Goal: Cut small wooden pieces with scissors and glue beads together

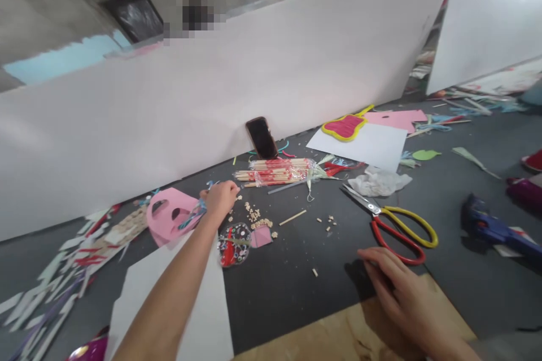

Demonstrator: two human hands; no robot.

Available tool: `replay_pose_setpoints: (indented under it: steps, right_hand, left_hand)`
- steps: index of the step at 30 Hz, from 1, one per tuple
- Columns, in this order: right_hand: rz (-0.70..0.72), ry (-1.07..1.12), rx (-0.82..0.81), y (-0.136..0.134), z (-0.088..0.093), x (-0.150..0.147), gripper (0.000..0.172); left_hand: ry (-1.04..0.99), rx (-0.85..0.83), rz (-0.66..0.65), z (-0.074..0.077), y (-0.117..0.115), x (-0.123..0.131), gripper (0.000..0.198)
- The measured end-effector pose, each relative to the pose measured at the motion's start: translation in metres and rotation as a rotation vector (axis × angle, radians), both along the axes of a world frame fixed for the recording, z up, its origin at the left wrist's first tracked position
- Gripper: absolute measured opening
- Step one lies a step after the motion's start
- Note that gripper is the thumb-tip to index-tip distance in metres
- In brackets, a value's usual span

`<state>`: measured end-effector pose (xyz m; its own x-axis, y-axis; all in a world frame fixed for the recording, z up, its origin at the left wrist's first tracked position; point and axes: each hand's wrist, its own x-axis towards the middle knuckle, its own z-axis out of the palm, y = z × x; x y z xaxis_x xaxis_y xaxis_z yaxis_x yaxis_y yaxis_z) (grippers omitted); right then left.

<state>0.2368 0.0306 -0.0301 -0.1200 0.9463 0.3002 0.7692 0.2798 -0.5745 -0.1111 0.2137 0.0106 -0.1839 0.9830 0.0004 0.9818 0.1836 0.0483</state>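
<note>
Reaching forward, the left hand (219, 201) is held with fingers bunched narrow over a blue strip (193, 214) beside a pink cutout (171, 215), any grip unclear; the right hand (406, 299), fingers loosely spread, is rested on a wooden board (322, 344), with scissors (372, 207) placed within reach.

The left arm (169, 287) stretches forward, with the left hand (220, 198) curled downward, well left of the scissors (393, 231). The right hand (406, 299) rests just below them, its fingers (376, 262) loosely bent.
</note>
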Motion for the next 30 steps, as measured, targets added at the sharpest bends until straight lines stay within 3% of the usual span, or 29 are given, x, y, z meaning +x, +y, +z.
replay_pose_setpoints:
  steps: [3,7,11,21,26,30]
  right_hand:
    - [0.015,0.029,-0.040,0.001,0.003,-0.002,0.023]
    - [0.063,0.088,-0.070,0.002,0.003,-0.003,0.023]
    - [0.105,0.136,-0.107,0.000,0.003,-0.001,0.023]
    - [0.095,0.189,-0.124,-0.003,-0.005,0.004,0.026]
    - [0.023,0.225,-0.091,-0.004,-0.008,0.007,0.031]
    - [0.059,0.234,-0.065,-0.003,-0.006,0.005,0.025]
  left_hand:
    - [-0.052,0.027,-0.164,0.004,-0.030,0.044,0.022]
    - [-0.252,0.002,-0.552,-0.007,-0.065,0.114,0.016]
    - [-0.326,-0.048,-0.620,-0.020,-0.073,0.155,0.012]
    - [-0.306,-0.035,-0.516,-0.014,-0.071,0.153,0.012]
    - [-0.254,-0.079,-0.552,-0.012,-0.096,0.147,0.011]
    - [-0.267,-0.155,-0.557,-0.013,-0.124,0.130,0.015]
